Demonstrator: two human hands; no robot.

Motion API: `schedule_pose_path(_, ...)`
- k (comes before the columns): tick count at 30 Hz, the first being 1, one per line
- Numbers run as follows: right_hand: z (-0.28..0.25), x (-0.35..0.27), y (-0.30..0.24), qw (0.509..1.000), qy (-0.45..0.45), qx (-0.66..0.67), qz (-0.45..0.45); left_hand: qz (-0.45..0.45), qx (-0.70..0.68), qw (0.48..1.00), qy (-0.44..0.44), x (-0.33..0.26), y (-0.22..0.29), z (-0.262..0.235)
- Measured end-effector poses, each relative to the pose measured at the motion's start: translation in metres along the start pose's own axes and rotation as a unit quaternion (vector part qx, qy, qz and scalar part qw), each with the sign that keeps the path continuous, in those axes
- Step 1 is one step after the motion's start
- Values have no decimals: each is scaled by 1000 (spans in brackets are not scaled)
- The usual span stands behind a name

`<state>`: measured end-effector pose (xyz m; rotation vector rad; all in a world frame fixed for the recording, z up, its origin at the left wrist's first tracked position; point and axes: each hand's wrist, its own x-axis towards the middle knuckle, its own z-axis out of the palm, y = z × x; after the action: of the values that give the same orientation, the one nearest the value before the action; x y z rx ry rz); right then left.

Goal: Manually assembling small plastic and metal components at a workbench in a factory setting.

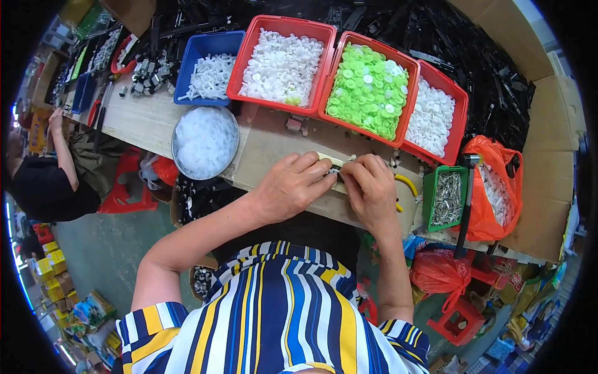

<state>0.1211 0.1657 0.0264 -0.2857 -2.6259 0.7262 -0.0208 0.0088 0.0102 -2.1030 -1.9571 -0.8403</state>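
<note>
In front of my body, both hands meet over the bench. My left hand [294, 187] is closed around a small piece [335, 168] with a pale yellow strip and dark parts. The fingertips of my right hand [372, 187] pinch at its other end. Fingers cover most of it, so its kind is hidden. Yellow curved tool handles [408, 182] lie just right of my right hand. Beyond the hands stand a red bin of white plastic parts [280, 65] and a red bin of bright green round parts [367, 90].
A blue bin [182, 81] and a round metal bowl [237, 146] stand left. Right are another red bin [461, 118], a green bin of metal pieces [426, 206] and an orange bag [514, 193]. Black strips [411, 22] heap behind. Another person [50, 181] sits far left.
</note>
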Motion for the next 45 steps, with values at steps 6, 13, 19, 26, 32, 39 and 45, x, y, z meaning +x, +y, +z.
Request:
schedule_pose_path(6, -44, -19, 9, 992, 91, -18, 82, -36, -42, 998, -8, 8, -3, -2)
schedule_pose_path(13, -100, -77, 58, 939, 105, -240, 224, -40, -97, 991, 87, 66, -32, -11)
schedule_pose_path(19, -101, -76, 67, 932, 74, -257, 243, -29, 0, 1000, 12, 112, -57, 9)
schedule_pose_path(26, -104, -77, 73, 935, 85, -231, 253, -5, 48, 999, -12, 127, -63, 17)
schedule_pose_path(32, -103, -79, 79, 938, 127, -133, 294, -4, 43, 998, -54, 131, -67, 12)
schedule_pose_path(39, -109, -81, 75, 940, 182, -60, 283, -22, 20, 998, -50, 134, -66, 12)
schedule_pose_path(45, -105, -82, 85, 938, 156, -186, 249, -22, 49, 998, -32, 127, -64, 19)
